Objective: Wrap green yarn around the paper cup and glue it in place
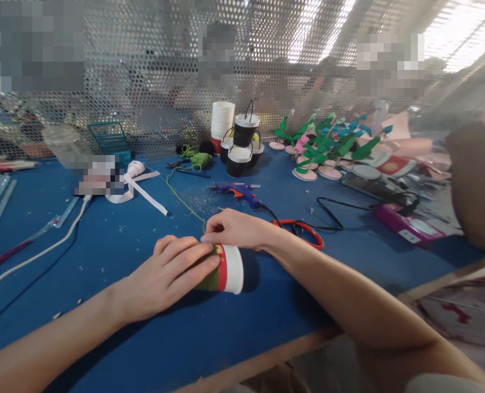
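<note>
A paper cup [228, 268] lies on its side on the blue table [152, 333], white at the rim end, with a red band and green yarn wound around the rest. My left hand [166, 275] lies over the wound part, fingers curled on the cup. My right hand [236, 228] pinches a strand of green yarn [184, 201] against the top of the cup. The strand runs back across the table to a bundle of green yarn [199, 158].
A blue glue gun [240, 192] and red-handled scissors [303, 229] lie just behind my hands. Black-wrapped cups with handles [242, 143] and stacked white cups [222, 118] stand at the back. Green and blue ribbon pieces on discs [326, 150] sit at right, a perforated screen [152, 82] behind.
</note>
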The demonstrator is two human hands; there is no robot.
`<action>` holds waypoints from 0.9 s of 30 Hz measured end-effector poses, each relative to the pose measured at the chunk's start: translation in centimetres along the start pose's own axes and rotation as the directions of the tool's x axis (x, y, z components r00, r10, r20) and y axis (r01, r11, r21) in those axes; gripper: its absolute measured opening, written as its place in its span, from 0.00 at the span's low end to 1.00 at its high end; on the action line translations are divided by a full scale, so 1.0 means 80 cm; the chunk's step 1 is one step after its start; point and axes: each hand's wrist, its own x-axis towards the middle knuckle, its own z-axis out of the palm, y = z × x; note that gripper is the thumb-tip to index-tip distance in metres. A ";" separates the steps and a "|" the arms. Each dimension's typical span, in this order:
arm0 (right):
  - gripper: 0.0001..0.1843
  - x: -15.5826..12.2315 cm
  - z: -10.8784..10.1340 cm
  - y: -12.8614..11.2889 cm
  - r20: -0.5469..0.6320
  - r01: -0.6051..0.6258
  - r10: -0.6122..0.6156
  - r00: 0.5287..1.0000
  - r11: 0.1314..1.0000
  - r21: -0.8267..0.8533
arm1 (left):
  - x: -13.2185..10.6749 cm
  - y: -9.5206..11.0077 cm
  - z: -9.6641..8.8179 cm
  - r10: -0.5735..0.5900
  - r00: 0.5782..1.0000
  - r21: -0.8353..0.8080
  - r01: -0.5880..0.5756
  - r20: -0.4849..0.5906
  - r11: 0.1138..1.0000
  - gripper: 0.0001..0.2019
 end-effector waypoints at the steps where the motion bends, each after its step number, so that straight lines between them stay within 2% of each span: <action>1: 0.11 0.000 0.000 0.000 0.001 -0.003 0.003 1.000 1.000 0.001 | 0.000 0.000 0.000 -0.001 1.000 0.002 0.001 -0.004 1.000 0.15; 7: 0.11 -0.001 0.000 -0.003 -0.014 -0.007 0.007 1.000 1.000 -0.012 | 0.000 0.000 -0.001 0.014 1.000 0.017 -0.014 -0.014 1.000 0.14; 12: 0.12 0.000 0.001 -0.005 -0.029 -0.068 0.069 0.997 0.997 0.042 | 0.001 -0.001 -0.001 0.039 0.999 0.038 -0.038 -0.022 0.999 0.15; 17: 0.22 -0.009 -0.012 -0.005 -0.106 -0.075 0.112 0.988 0.949 0.307 | 0.002 -0.010 -0.007 0.016 0.998 0.124 -0.008 -0.061 0.992 0.15; 20: 0.20 -0.017 -0.021 -0.006 0.026 -0.077 0.073 0.997 0.909 0.409 | 0.000 -0.016 -0.006 -0.009 0.995 0.168 0.026 -0.101 0.985 0.14; 23: 0.21 -0.019 -0.026 -0.009 0.166 -0.084 0.019 0.986 0.915 0.394 | -0.003 -0.018 -0.002 -0.036 0.992 0.159 0.055 -0.120 0.986 0.15; 25: 0.22 -0.018 -0.027 -0.011 0.155 -0.064 0.011 0.988 0.938 0.340 | -0.005 -0.019 0.000 -0.068 0.991 0.118 0.082 -0.116 0.990 0.15; 27: 0.24 -0.019 -0.026 -0.014 0.087 -0.008 -0.013 0.996 0.974 0.228 | -0.006 -0.019 0.001 -0.151 0.984 0.050 0.156 -0.092 0.986 0.19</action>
